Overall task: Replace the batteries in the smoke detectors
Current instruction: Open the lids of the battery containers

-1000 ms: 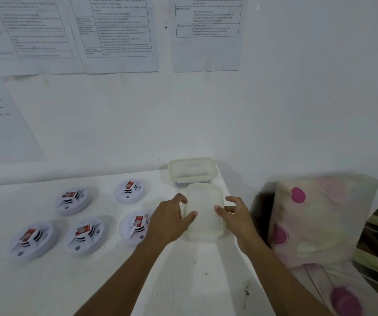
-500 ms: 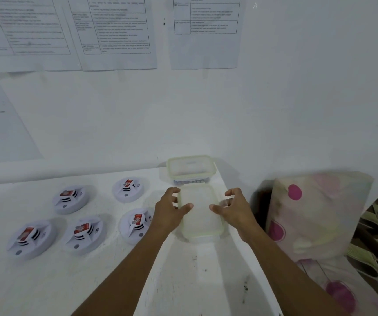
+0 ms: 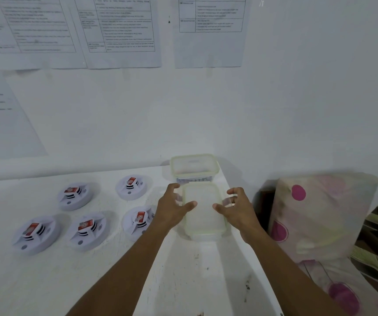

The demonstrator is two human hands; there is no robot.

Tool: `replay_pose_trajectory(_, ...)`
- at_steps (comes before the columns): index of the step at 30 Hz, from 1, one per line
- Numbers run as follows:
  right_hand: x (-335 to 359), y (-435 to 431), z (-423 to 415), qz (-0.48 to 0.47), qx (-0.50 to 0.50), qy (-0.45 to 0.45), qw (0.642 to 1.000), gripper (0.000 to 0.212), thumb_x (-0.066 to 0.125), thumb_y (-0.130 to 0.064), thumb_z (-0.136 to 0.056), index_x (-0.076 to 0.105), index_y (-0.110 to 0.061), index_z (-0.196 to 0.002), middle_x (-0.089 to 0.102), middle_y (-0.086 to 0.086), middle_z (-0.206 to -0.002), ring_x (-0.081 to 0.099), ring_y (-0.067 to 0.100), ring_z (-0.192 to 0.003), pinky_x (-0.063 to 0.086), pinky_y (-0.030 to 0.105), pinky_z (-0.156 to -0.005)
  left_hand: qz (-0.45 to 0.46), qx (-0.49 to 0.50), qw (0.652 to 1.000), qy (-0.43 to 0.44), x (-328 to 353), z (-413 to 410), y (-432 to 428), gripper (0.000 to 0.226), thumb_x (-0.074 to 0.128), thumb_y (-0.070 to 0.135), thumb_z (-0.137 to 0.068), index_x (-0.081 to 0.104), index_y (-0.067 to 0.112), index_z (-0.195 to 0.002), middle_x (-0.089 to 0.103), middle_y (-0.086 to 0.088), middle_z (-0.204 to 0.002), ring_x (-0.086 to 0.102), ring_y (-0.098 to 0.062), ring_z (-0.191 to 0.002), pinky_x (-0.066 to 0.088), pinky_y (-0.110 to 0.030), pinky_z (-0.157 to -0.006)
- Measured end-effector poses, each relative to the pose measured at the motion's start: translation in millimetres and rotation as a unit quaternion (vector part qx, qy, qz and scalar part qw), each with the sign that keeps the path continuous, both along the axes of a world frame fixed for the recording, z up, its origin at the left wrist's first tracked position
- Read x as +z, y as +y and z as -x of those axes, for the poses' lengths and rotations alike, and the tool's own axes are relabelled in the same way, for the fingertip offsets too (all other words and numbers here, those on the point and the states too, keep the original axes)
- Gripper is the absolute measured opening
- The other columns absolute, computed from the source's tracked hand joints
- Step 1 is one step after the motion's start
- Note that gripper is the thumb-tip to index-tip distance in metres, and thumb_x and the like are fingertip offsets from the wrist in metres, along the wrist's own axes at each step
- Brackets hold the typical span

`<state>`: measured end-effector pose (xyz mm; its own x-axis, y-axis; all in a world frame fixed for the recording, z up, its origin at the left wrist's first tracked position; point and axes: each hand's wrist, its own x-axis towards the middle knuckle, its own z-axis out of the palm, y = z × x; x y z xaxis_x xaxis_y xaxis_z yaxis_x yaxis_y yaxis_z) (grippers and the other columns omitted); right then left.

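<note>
near container (image 3: 202, 213) | between left hand (image 3: 172, 208), right hand (image 3: 238, 210) | hands spread

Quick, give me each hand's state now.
Left hand: open, fingers spread at the near container, no clear grip.
Right hand: open, same.

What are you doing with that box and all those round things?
A person has both hands on a lidded plastic box near the table's right edge: the left hand on one side, the right hand on the other. A second lidded box sits behind it. Five smoke detectors lie untouched to the left.
</note>
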<state>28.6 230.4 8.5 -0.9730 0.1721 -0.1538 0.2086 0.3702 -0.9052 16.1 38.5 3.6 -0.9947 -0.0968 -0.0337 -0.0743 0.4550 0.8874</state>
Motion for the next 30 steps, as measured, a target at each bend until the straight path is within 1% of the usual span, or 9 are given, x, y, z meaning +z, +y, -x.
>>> replay_pose_trajectory(3, 1.0, 1.4, 1.7, 0.019, 0.014, 0.0, 1.0, 0.056, 0.08, -0.027, -0.08, 0.042, -0.027, -0.121, 0.058, -0.007, -0.104, 0.059, 0.018, -0.1, 0.054, 0.045, -0.094, 0.061, -0.025, 0.997, 0.031, -3.7, 0.5, -7.8, 0.087, 0.078, 0.044, -0.076, 0.03, 0.023, -0.146, 0.044, -0.003, -0.138, 0.044, -0.021, -0.124, 0.042, -0.04, -0.103)
replay_pose_trajectory(6, 8.4, 2.0, 7.8, 0.009, 0.059, -0.001, 0.998, 0.056, 0.079, -0.025, -0.08, 0.043, -0.029, -0.122, 0.061, -0.002, -0.109, 0.061, 0.019, -0.101, 0.054, 0.045, -0.095, 0.135, -0.117, 0.983, 0.045, -2.5, 1.6, -19.6, 0.083, 0.074, 0.047, -0.078, 0.031, 0.028, -0.147, 0.029, 0.004, -0.156, 0.025, -0.019, -0.142, 0.028, -0.04, -0.115)
replay_pose_trajectory(8, 15.0, 2.0, 14.4, -0.019, 0.072, 0.012, 0.997, 0.06, 0.081, -0.026, -0.078, 0.043, -0.03, -0.125, 0.062, 0.001, -0.113, 0.062, 0.022, -0.103, 0.054, 0.044, -0.094, 0.165, -0.144, 0.975, 0.045, -0.8, 0.3, -27.0, 0.078, 0.074, 0.054, -0.075, 0.043, 0.03, -0.141, 0.034, 0.005, -0.152, 0.03, -0.015, -0.14, 0.029, -0.036, -0.114)
replay_pose_trajectory(11, 23.7, 1.9, 21.0, -0.079, 0.061, 0.048, 0.994, 0.064, 0.081, -0.029, -0.078, 0.044, -0.026, -0.13, 0.06, 0.003, -0.121, 0.065, 0.021, -0.097, 0.052, 0.034, -0.087, 0.245, -0.098, 0.962, 0.071, 3.3, -6.1, -26.3, 0.079, 0.069, 0.076, -0.062, 0.055, 0.031, -0.125, 0.047, 0.005, -0.126, 0.048, -0.015, -0.118, 0.044, -0.036, -0.099)
replay_pose_trajectory(16, 14.9, 5.6, 6.8, -0.113, 0.016, 0.04, 0.993, 0.062, 0.074, -0.047, -0.079, 0.044, -0.026, -0.13, 0.058, -0.001, -0.119, 0.061, 0.02, -0.102, 0.054, 0.041, -0.09, 0.37, 0.023, 0.926, 0.079, 7.3, -16.1, -10.6, 0.079, 0.055, 0.083, -0.066, 0.049, 0.023, -0.116, 0.048, 0.0, -0.11, 0.053, -0.022, -0.101, 0.048, -0.038, -0.085)
replay_pose_trajectory(18, 5.0, 9.9, -2.2, -0.094, 0.01, 0.001, 0.996, 0.065, 0.074, -0.047, -0.079, 0.042, -0.026, -0.131, 0.056, -0.001, -0.117, 0.062, 0.022, -0.104, 0.056, 0.043, -0.088, 0.327, 0.036, 0.942, 0.062, 6.3, -13.6, -10.7, 0.076, 0.058, 0.076, -0.072, 0.047, 0.021, -0.123, 0.051, -0.001, -0.117, 0.055, -0.023, -0.105, 0.048, -0.038, -0.087)
replay_pose_trajectory(21, -1.0, 13.3, -6.7, 0.03, -0.011, -0.039, 0.999, 0.066, 0.08, -0.034, -0.078, 0.042, -0.025, -0.132, 0.059, 0.006, -0.116, 0.065, 0.024, -0.097, 0.058, 0.034, -0.07, 0.194, 0.035, 0.98, 0.029, 6.6, -8.1, -14.3, 0.076, 0.071, 0.059, -0.075, 0.044, 0.017, -0.133, 0.053, -0.005, -0.125, 0.054, -0.023, -0.113, 0.048, -0.035, -0.09)
replay_pose_trajectory(26, 3.9, 19.4, 3.8, 0.071, -0.049, -0.01, 0.996, 0.059, 0.078, -0.022, -0.081, 0.047, -0.022, -0.131, 0.06, 0.005, -0.102, 0.06, 0.022, -0.096, 0.053, 0.041, -0.09, 0.034, 0.025, 0.998, -0.039, 13.2, -4.0, -19.8, 0.089, 0.083, 0.043, -0.07, 0.039, 0.018, -0.143, 0.052, -0.009, -0.135, 0.051, -0.022, -0.121, 0.045, -0.028, -0.087)
replay_pose_trajectory(30, 16.7, 22.1, 6.7, 0.071, -0.057, 0.022, 0.996, 0.045, 0.072, -0.02, -0.086, 0.051, -0.023, -0.125, 0.063, 0.006, -0.101, 0.061, 0.021, -0.091, 0.051, 0.038, -0.083, 0.034, 0.042, 0.999, 0.008, 22.0, -4.7, -24.1, 0.073, 0.083, 0.038, -0.073, 0.048, 0.017, -0.134, 0.06, -0.004, -0.118, 0.058, -0.02, -0.107, 0.049, -0.034, -0.09)
